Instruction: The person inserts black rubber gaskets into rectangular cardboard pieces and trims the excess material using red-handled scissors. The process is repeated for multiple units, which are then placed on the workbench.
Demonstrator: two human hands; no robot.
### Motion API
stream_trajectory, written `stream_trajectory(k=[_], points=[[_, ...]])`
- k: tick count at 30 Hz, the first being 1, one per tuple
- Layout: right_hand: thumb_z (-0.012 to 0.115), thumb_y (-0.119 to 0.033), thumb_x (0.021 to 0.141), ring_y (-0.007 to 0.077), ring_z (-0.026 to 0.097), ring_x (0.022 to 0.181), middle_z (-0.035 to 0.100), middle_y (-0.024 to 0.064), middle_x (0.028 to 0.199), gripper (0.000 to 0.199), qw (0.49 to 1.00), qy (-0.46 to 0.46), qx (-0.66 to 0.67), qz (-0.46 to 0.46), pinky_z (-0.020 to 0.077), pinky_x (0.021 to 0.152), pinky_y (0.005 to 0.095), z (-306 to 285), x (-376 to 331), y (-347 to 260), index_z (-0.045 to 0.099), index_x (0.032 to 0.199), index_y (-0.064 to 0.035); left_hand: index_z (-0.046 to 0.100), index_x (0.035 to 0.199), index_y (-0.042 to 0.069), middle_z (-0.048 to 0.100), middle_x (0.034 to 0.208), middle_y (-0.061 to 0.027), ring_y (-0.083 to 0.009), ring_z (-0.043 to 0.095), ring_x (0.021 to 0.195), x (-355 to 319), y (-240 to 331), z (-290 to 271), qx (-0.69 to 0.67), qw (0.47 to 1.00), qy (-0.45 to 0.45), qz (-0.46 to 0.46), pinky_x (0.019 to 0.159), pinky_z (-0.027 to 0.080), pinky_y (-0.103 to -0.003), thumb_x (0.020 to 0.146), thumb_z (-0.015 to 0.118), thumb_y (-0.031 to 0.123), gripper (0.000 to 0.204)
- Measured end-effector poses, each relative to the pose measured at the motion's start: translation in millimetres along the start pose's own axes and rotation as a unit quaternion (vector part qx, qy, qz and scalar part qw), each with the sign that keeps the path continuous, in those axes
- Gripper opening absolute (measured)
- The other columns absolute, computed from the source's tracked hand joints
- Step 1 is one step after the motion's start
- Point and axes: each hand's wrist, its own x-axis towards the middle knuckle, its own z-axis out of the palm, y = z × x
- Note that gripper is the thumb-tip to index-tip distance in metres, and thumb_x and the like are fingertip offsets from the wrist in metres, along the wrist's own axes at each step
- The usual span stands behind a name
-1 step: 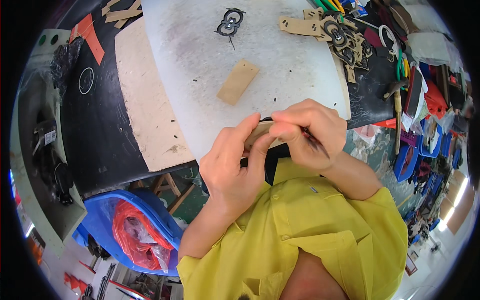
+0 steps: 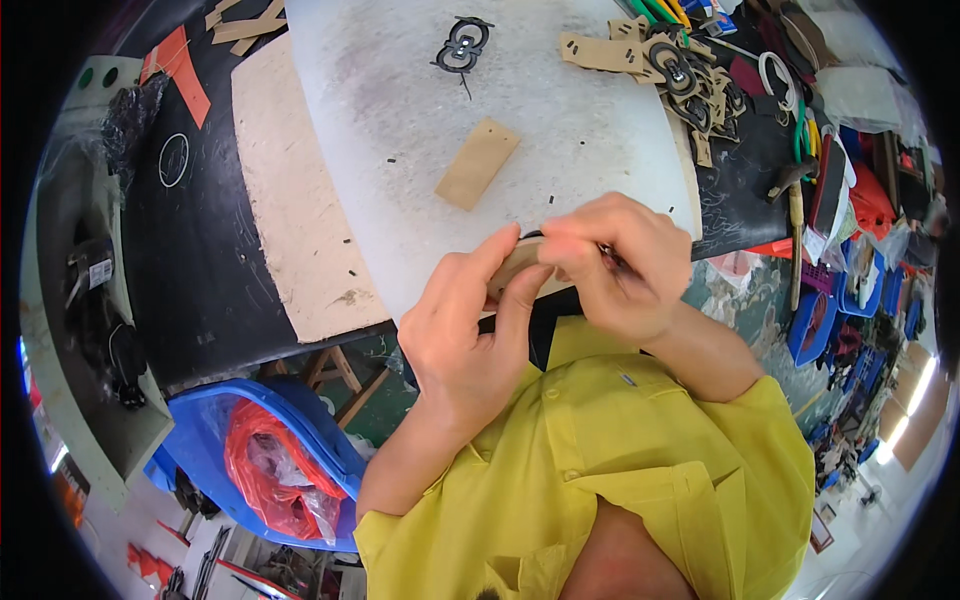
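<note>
- At far left, a dark machine [image 2: 95,300] bent by the lens rim, details lost in shadow.
- Below it, a blue bin [image 2: 250,440] with a red bag [image 2: 265,465] inside, lower part cut off.
- On the white board [image 2: 400,130], a loose tan rectangular piece [image 2: 477,163] and a black looped cut-out [image 2: 460,45], well apart from both hands.
- At the board's near edge, left hand [image 2: 470,330], thumb and forefinger pinched on a pale curved piece [image 2: 520,265], mostly hidden.
- Just beside, right hand [image 2: 620,265], fingers curled tight over the same piece and a thin dark tool [image 2: 615,262]; kind impossible to tell.
- At far right, a clutter of tan and black cut-outs [image 2: 690,75], too small to sort.
</note>
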Motion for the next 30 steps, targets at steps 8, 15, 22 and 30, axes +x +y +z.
stream_trajectory(k=[8,15,22,30], points=[[0.063,-0.016,0.086,0.0043,0.052,0.056,0.059,0.0024,0.066,0.017,0.938,-0.170,0.124,0.276,0.0393,0.048,0.0178,-17,20,-13,0.065,0.083,0.0005,0.061,0.102,-0.008,0.065,0.089,-0.0125,-0.0119,0.062,0.079,20,8,-26,-0.286,0.918,-0.109,-0.253,0.071,0.051,-0.023,0.081,0.064,0.002,0.023],[0.064,-0.011,0.082,0.0052,0.042,0.051,0.056,0.0040,0.061,0.013,0.962,-0.158,0.078,0.207,0.0345,0.045,0.0222,-21,20,-15,0.064,0.080,0.0012,0.060,0.102,-0.009,0.066,0.087,-0.0160,-0.0202,0.065,0.078,28,7,-28,-0.362,0.863,-0.134,-0.325,0.069,0.054,-0.029,0.081,0.062,-0.001,0.023],[0.063,-0.009,0.080,0.0046,0.040,0.050,0.051,0.0034,0.055,0.016,0.954,-0.147,0.110,0.238,0.0330,0.045,0.0228,-22,21,-22,0.058,0.070,0.0017,0.062,0.097,-0.009,0.066,0.086,-0.0175,-0.0214,0.066,0.075,19,4,-28,-0.294,0.912,-0.145,-0.248,0.067,0.054,-0.029,0.080,0.063,0.000,0.020],[0.062,-0.009,0.080,0.0057,0.039,0.050,0.050,0.0047,0.055,0.016,0.943,-0.220,0.111,0.224,0.0330,0.044,0.0241,-25,32,-16,0.058,0.069,0.0018,0.062,0.094,-0.008,0.066,0.083,-0.0176,-0.0208,0.066,0.072,28,0,-35,-0.348,0.866,-0.176,-0.312,0.066,0.053,-0.030,0.080,0.061,-0.002,0.016]])
